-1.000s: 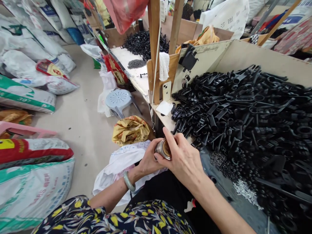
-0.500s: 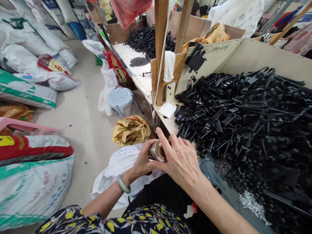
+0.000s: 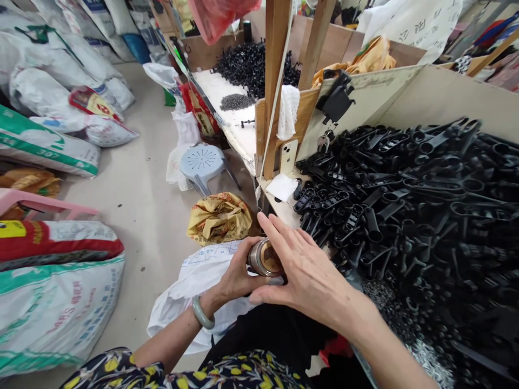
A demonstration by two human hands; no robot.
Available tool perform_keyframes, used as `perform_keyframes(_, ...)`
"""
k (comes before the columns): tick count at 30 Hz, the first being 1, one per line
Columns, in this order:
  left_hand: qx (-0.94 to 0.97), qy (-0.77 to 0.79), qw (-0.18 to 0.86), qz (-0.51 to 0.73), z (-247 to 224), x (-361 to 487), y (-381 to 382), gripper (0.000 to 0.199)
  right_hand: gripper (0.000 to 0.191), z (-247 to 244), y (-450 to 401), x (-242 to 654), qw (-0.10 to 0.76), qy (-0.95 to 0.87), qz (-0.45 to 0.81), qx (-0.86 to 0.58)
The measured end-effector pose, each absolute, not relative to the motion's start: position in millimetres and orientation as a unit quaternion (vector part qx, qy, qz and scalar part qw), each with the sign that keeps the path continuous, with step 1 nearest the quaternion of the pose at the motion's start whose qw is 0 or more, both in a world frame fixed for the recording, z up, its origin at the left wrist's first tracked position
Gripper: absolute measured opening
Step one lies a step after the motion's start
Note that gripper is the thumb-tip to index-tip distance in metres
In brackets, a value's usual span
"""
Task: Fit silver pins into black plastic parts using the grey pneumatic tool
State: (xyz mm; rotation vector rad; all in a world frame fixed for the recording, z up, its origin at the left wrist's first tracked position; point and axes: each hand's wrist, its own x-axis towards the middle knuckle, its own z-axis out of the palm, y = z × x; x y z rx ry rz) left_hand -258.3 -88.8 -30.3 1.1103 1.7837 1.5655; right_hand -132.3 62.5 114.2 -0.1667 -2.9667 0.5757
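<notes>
A round metal cup (image 3: pixel 256 258) with a shiny rim and a brownish top or inside sits in my left hand (image 3: pixel 235 275), whose fingers and thumb wrap round its side. Its lower part is hidden. Just to the right, my right hand (image 3: pixel 304 265) reaches over the cup's edge with its fingers stretched out and thumb apart. I cannot tell whether its fingertips touch the rim. On my left wrist is a pale green bangle (image 3: pixel 203 313). Below the hands lies a white sack (image 3: pixel 190 286).
Black plastic parts (image 3: pixel 405 200) are heaped on the workbench at right, with small metal pieces (image 3: pixel 432 362) near me. A phone (image 3: pixel 288 156) leans on the wooden post (image 3: pixel 275 86). A stool (image 3: pixel 203 162) and yellow bag (image 3: pixel 221 216) stand ahead; filled sacks (image 3: pixel 60 313) line the left.
My right hand has lifted and spread a little off the cup, its thumb now apart from the rim. More of the brownish top shows. My left hand keeps its hold; the view has shifted slightly.
</notes>
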Motion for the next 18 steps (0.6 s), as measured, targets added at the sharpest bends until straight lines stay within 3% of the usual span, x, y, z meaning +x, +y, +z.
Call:
perform_keyframes(4,0.418,0.661,0.250,0.571,-30.7,-263.3,-87.6,0.075,0.095,117.5,71.1,-133.8,0.031,-0.974,0.224,-0.010)
perform_keyframes(8,0.430,0.653,0.235,0.577,-25.6,-267.5,-86.4,0.063,0.107,109.0,60.4,-144.0,0.043,-0.981,0.137,-0.128)
perform_keyframes(11,0.422,0.658,0.241,0.576,-24.2,-268.8,-86.9,0.069,0.121,110.8,65.3,-146.1,0.044,-0.977,0.166,-0.123)
perform_keyframes(15,0.402,0.667,0.232,0.583,-27.7,-271.4,-86.3,0.074,0.102,117.2,79.6,-145.5,0.027,-0.968,0.250,0.001)
perform_keyframes(18,0.410,0.666,0.210,0.586,-31.7,-274.2,-83.6,0.070,0.095,111.2,73.4,-153.6,0.039,-0.976,0.208,-0.049)
